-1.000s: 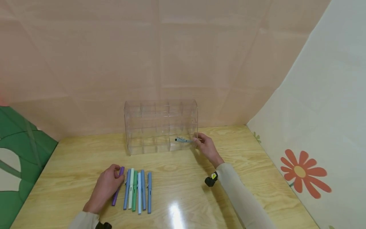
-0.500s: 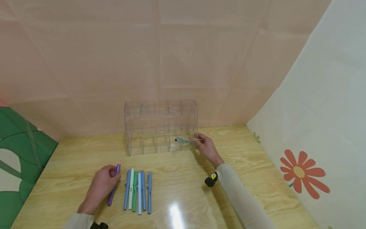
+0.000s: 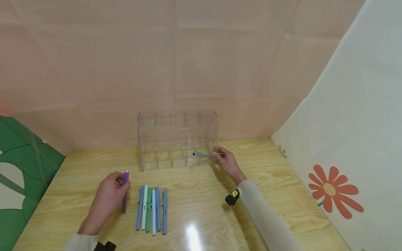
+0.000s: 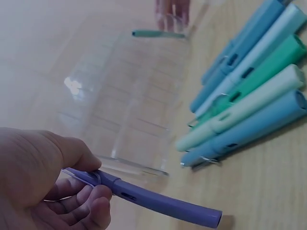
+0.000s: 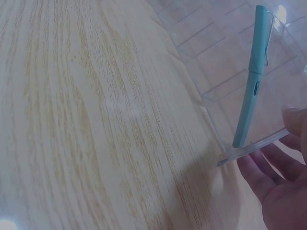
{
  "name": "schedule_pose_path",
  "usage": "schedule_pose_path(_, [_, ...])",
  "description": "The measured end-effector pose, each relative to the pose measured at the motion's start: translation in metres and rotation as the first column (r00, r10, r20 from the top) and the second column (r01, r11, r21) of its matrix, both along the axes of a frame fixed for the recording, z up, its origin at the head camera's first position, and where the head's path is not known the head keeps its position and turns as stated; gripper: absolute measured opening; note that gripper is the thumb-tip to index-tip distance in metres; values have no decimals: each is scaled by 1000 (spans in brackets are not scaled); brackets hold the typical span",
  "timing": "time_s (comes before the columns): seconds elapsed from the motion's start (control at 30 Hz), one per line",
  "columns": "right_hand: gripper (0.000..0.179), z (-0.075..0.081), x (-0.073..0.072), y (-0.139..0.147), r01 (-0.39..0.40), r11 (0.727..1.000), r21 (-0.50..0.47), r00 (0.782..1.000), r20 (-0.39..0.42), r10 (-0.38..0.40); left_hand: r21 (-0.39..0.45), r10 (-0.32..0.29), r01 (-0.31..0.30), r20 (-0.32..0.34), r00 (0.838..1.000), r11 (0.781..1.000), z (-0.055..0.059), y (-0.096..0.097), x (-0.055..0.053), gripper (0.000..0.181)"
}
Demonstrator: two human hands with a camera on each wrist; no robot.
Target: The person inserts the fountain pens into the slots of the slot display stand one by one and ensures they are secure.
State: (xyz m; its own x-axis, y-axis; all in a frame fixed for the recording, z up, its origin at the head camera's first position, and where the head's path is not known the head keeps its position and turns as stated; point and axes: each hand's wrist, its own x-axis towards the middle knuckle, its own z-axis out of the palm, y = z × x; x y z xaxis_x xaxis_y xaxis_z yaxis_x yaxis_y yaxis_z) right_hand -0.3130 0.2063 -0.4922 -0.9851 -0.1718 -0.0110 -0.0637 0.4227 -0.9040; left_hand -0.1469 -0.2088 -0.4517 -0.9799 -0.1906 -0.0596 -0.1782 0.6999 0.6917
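My left hand (image 3: 108, 193) pinches a purple pen (image 3: 124, 204) between thumb and fingers, left of the row of pens. In the left wrist view the purple pen (image 4: 165, 202) points away from the palm, its clip end by the thumb. My right hand (image 3: 228, 164) holds the right side wall of a clear plastic organizer (image 3: 138, 139), thumb inside and fingers outside. A teal pen (image 5: 248, 103) with a metal clip lies in the organizer at lower right, close to that wall but not in the hand.
Several pens lie side by side on the wooden table (image 3: 194, 195): blue pens (image 3: 164, 212), a pale green pen (image 3: 144, 207), a green pen (image 3: 148, 211) and a light blue pen (image 3: 153, 212). Behind the organizer hangs a pinkish backdrop (image 3: 176, 69).
My left hand has drawn the purple pen left, away from the row, then forward toward the organizer, turning it more upright in view. The right hand has stayed at the organizer's wall.
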Motion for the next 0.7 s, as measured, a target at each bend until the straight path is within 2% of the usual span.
schedule_pose_path(0.23, [48, -2, -2, 0, -1, 1000, -7, 1000, -21, 1, -25, -12, 11, -77, 997, 1000, 19, 0, 5, 29])
schedule_pose_path(0.4, [48, -2, -3, 1, -15, 1000, -6, 999, -29, 14, -25, -1, -3, -136, 991, 1000, 29, 3, 7, 31])
schedule_pose_path(0.53, [48, -2, -3, 1, -17, 1000, -19, 1000, -25, 16, 7, 18, -17, -188, 982, 1000, 33, 9, 6, 35])
schedule_pose_path(0.7, [48, -3, -3, 1, -21, 1000, -11, 999, -38, 20, 77, 49, -31, -245, 968, 997, 32, 16, 3, 36])
